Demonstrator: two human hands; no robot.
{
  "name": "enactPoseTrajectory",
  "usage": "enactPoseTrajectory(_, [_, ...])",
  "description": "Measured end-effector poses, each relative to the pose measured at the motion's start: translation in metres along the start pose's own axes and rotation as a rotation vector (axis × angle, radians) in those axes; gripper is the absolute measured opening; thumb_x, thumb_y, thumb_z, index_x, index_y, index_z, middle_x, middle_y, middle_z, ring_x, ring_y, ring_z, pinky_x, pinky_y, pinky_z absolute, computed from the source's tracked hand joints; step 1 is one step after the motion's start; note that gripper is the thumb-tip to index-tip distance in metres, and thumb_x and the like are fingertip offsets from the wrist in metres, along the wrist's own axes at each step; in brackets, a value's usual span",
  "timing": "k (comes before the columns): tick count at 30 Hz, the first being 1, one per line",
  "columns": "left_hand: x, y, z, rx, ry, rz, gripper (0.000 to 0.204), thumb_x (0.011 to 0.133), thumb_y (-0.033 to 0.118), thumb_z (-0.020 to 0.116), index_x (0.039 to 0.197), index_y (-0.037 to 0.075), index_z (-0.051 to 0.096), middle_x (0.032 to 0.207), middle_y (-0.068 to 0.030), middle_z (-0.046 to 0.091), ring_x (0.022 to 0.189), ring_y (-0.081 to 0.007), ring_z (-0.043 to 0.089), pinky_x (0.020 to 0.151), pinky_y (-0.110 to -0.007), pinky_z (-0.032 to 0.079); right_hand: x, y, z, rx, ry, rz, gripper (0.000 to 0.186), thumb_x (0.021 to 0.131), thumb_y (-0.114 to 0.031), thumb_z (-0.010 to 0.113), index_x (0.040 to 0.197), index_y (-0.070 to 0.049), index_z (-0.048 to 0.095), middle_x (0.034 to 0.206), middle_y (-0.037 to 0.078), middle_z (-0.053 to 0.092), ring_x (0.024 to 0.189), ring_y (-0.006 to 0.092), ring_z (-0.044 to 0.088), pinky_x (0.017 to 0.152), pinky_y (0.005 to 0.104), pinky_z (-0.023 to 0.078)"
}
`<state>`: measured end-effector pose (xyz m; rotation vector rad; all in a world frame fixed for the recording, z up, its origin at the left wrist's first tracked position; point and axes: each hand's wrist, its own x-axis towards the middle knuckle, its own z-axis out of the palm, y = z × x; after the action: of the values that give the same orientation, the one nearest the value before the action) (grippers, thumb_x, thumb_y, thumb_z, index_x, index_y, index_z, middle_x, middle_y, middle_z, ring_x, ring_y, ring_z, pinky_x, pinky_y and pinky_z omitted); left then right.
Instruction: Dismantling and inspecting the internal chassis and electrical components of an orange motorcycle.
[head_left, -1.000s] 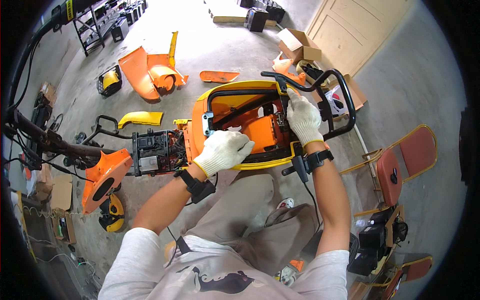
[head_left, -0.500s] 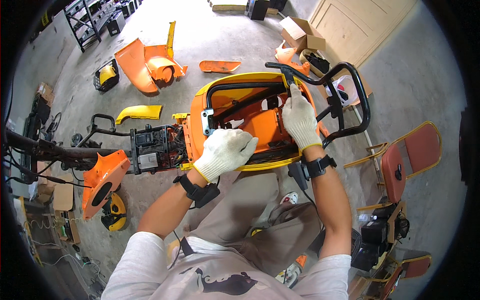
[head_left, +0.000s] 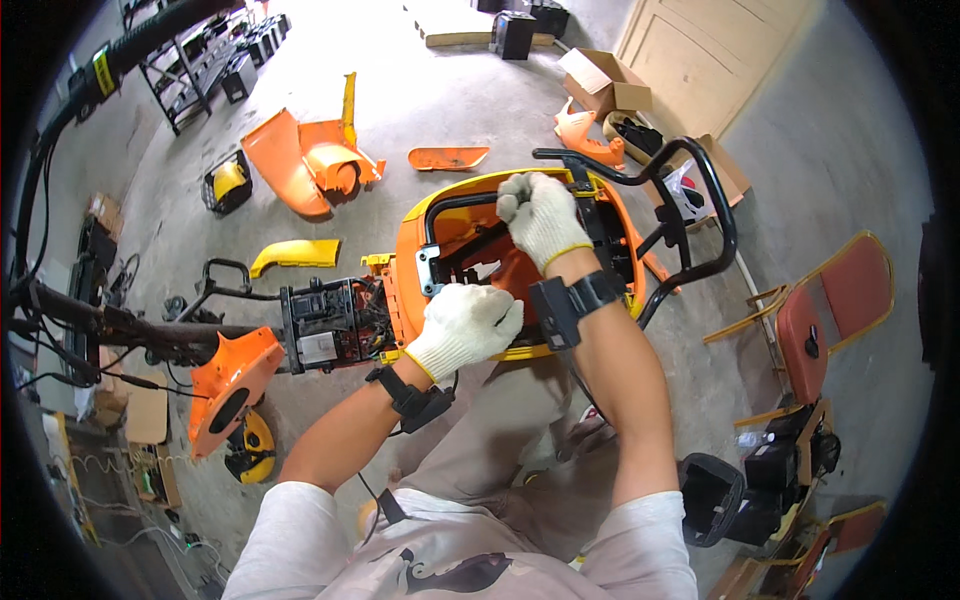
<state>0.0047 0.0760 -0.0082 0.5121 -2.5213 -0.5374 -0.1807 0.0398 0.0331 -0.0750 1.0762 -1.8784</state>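
A partly stripped scooter lies across the view in front of me, its orange and yellow rear body shell [head_left: 408,230] open at the top. Inside the shell runs a black tube frame [head_left: 455,203]. My left hand [head_left: 468,325], in a white knit glove, is closed at the shell's near rim; what its fingers hold, if anything, is hidden. Over the shell's far side is my gloved right hand [head_left: 540,215], fingers curled in beside the black tube; I cannot make out anything in them. A black tubular rack [head_left: 722,215] sticks out at the shell's right end.
Orange panels [head_left: 290,165], a flat orange piece [head_left: 447,158] and a curved yellow strip [head_left: 298,254] lie on the concrete beyond the scooter. An orange front cover [head_left: 235,385] hangs at left. Cardboard boxes [head_left: 607,82] and a red chair [head_left: 802,330] stand at right.
My right hand has moved left from the black rack's mount to above the shell's opening, its fingers now curled. My left hand stays at the near rim. The whole view has shifted slightly.
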Motion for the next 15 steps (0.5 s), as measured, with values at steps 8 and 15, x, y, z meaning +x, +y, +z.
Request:
enactPoseTrajectory(8, [0.000, 0.004, 0.002, -0.014, -0.017, -0.081, 0.037, 0.097, 0.031, 0.062, 0.074, 0.005, 0.073, 0.073, -0.0174, 0.069, 0.072, -0.0377, 0.070, 0.066, -0.046, 0.056, -0.060, -0.026, -0.043, -0.433, -0.183, -0.068, 0.027, 0.113, -0.034, 0.046, 0.117, -0.010, 0.058, 0.065, -0.003, 0.046, 0.047, 0.0081, 0.042, 0.040, 0.0238, 0.030])
enactPoseTrajectory(15, [-0.001, 0.004, 0.003, -0.017, -0.033, -0.071, 0.034, 0.096, 0.028, 0.063, 0.074, 0.004, 0.073, 0.073, -0.0172, 0.068, 0.071, -0.0381, 0.069, 0.065, -0.047, 0.054, -0.070, -0.067, -0.099, -1.084, 0.133, -0.263, 0.037, 0.108, -0.032, 0.050, 0.115, -0.002, 0.069, 0.077, 0.007, 0.065, 0.064, 0.0166, 0.061, 0.059, 0.0331, 0.049])
